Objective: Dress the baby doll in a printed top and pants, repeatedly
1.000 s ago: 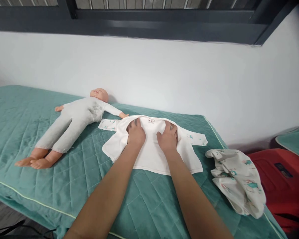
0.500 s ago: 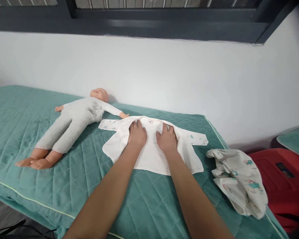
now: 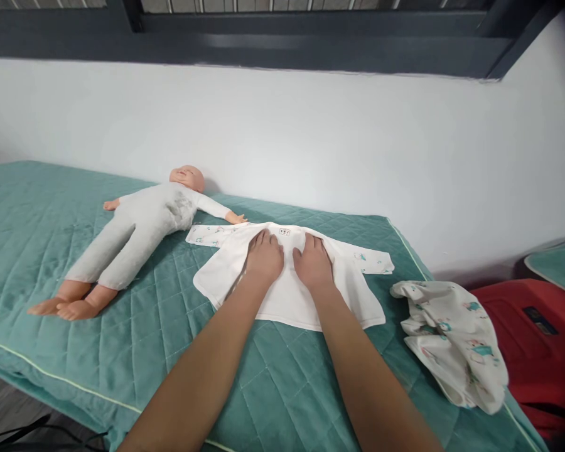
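A white baby shirt [image 3: 292, 301] lies spread with its front open and its printed long sleeves stretched to both sides. My left hand [image 3: 264, 256] rests inside its left half, palm down, fingers side by side near the neckline. My right hand [image 3: 313, 262] lies the same way inside the right half, thumb apart from the fingers. The fingertips are partly hidden by the cloth. A baby doll [image 3: 145, 216] in a pale grey body lies on its back to the left, one hand touching or nearly touching the shirt's left shoulder.
The green quilted bed cover [image 3: 273, 383] lies under everything. A crumpled printed white garment [image 3: 456, 345] sits at the right edge, beside a red case [image 3: 537, 339]. Behind the bed rises a white wall [image 3: 282, 138] with a dark window frame [image 3: 311, 47].
My left hand has shifted slightly right, toward the shirt's middle, and its fingers have drawn together. The right hand has moved only a little. Doll and crumpled garment stay put.
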Action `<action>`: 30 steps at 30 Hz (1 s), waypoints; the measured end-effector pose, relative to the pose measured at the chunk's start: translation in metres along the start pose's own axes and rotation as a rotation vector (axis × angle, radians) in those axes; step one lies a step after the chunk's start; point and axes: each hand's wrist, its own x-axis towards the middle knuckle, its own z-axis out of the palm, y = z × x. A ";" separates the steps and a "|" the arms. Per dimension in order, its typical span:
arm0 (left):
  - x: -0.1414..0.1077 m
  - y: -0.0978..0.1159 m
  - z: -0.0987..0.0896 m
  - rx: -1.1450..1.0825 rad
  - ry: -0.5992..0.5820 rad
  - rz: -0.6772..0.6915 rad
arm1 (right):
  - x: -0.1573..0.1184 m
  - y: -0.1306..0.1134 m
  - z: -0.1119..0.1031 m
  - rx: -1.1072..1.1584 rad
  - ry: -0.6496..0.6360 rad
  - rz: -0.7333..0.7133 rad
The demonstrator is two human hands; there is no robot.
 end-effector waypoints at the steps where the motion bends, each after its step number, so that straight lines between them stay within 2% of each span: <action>1: 0.000 0.000 0.000 0.005 -0.010 0.021 | 0.000 0.000 0.001 -0.003 0.005 -0.025; 8: -0.003 0.005 0.003 0.016 -0.060 0.048 | 0.002 -0.002 0.006 -0.028 -0.074 -0.249; 15: -0.006 0.007 0.001 -0.032 -0.067 0.023 | -0.003 -0.005 0.008 -0.055 -0.149 -0.273; 18: -0.008 0.005 -0.012 -0.135 -0.123 0.058 | -0.006 -0.007 0.007 -0.052 -0.148 -0.255; 21: -0.012 -0.004 -0.043 -0.258 -0.116 0.147 | 0.000 -0.019 0.005 0.018 -0.106 -0.307; 23: -0.016 -0.021 -0.073 -0.355 -0.008 0.162 | 0.013 -0.036 0.004 0.108 -0.084 -0.403; 25: -0.017 -0.052 -0.107 -0.429 0.135 0.106 | 0.033 -0.063 0.005 0.208 -0.084 -0.462; 27: -0.016 -0.096 -0.138 -0.406 0.253 -0.010 | 0.057 -0.096 0.009 0.297 -0.099 -0.428; 30: -0.015 -0.183 -0.171 -0.239 0.369 -0.210 | 0.097 -0.149 0.023 0.348 -0.153 -0.376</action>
